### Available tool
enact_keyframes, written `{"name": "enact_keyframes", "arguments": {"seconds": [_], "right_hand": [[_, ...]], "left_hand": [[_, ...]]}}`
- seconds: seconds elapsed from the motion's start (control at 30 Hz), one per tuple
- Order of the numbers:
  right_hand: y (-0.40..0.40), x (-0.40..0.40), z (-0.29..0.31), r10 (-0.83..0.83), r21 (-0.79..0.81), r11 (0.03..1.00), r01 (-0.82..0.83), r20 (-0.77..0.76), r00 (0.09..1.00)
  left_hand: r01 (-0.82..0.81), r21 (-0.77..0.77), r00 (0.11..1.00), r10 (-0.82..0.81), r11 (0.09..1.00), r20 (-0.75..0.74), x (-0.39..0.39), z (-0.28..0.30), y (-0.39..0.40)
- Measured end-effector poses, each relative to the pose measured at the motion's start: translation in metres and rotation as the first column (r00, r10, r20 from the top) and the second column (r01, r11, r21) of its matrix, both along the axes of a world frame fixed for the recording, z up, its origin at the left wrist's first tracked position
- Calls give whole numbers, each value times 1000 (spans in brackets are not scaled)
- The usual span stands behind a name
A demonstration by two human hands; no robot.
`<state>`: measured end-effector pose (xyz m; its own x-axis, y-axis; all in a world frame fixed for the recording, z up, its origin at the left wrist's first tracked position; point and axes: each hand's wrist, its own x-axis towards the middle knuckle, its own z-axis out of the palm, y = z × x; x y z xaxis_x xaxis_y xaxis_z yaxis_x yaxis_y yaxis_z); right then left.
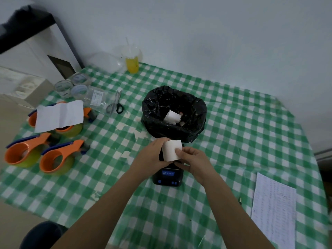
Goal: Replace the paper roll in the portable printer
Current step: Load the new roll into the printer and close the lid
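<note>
A white paper roll is held between both hands just above the small black portable printer, whose blue screen and buttons face me. My left hand grips the roll's left side. On the right, my right hand pinches its front edge with thumb and fingers. The hands and roll hide the printer's far end, where its paper compartment lies. Another white roll lies inside the black-lined bin behind the printer.
Three orange tape dispensers and a white sheet lie at the left. Scissors, clear cups and a yellow drink stand farther back. A printed sheet lies at the right. The green checked tablecloth covers the table.
</note>
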<state>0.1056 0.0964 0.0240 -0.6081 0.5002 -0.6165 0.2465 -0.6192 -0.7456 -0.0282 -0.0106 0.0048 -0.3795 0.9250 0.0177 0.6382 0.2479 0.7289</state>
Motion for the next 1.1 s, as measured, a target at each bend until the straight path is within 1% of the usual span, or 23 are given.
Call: {"name": "enact_keyframes", "arguments": {"seconds": [0.07,0.13,0.2,0.27,0.3,0.33,0.37,0.4,0.43,0.47,0.5,0.53,0.57,0.6,0.63,0.67,0.7,0.73,0.87,1.0,1.1], "right_hand": [[2,-2,-5,30,-64,998,-31,-10,999],[3,-4,-10,16,-123,992,-23,-57,998],[5,-5,-15,-4,-99,995,-2,-65,998],[5,-6,-20,7,-1,1000,-7,-23,1000],[4,-6,-24,23,87,996,-24,23,999],[3,-5,-30,42,214,975,-61,91,995],[2,-4,-35,58,348,930,-115,169,984],[1,-4,-40,74,467,864,-186,247,966],[-1,-4,-45,94,562,784,-264,313,945],[-3,-5,-50,119,647,675,-355,380,918],[-6,-7,-57,139,726,530,-438,436,889],[-8,-9,-64,150,797,355,-489,468,871],[-9,-11,-72,175,830,178,-528,501,847],[-11,-13,-80,186,825,43,-563,547,816],[-12,-14,-88,184,808,-42,-588,585,790],[-12,-14,-96,174,788,-89,-609,615,769],[-11,-15,-100,163,765,-121,-632,644,748],[-10,-16,-100,160,750,-129,-649,661,733],[-2,-18,-99,167,771,-128,-624,637,752],[2,-17,-104,183,744,-210,-634,667,722],[0,-11,-111,207,719,-202,-665,695,688]], "left_hand": [[-23,-17,999,23,1000,24,1,-7,-1],[-53,-20,998,54,998,27,2,-15,0],[-60,-4,998,60,998,13,5,-22,1],[-23,-33,1000,24,999,20,6,-26,2],[11,-74,999,-8,997,31,5,-27,2],[40,-122,998,-35,992,43,3,-29,0],[50,-156,998,-44,987,39,2,-31,-2],[30,-158,999,-27,987,19,0,-32,-4],[-17,-125,1000,15,992,-16,-2,-34,-6],[-76,-74,996,72,994,-53,-4,-36,-9],[-131,-37,989,128,991,-68,-7,-38,-10],[-169,-16,984,167,986,-63,-10,-39,-9],[-189,-8,981,188,982,-56,-12,-40,-8],[-193,-9,980,192,981,-57,-15,-41,-7],[-190,-11,980,189,982,-64,-16,-42,-5],[-188,-14,980,187,982,-66,-17,-43,-3],[-189,-16,981,187,982,-58,-18,-43,-1],[-189,-22,981,188,982,-45,-19,-44,0],[-160,-52,986,157,986,-49,-23,-51,5],[-113,-78,992,109,990,-55,-23,-51,13],[-85,-64,995,81,994,-63,-22,-50,18]]}}
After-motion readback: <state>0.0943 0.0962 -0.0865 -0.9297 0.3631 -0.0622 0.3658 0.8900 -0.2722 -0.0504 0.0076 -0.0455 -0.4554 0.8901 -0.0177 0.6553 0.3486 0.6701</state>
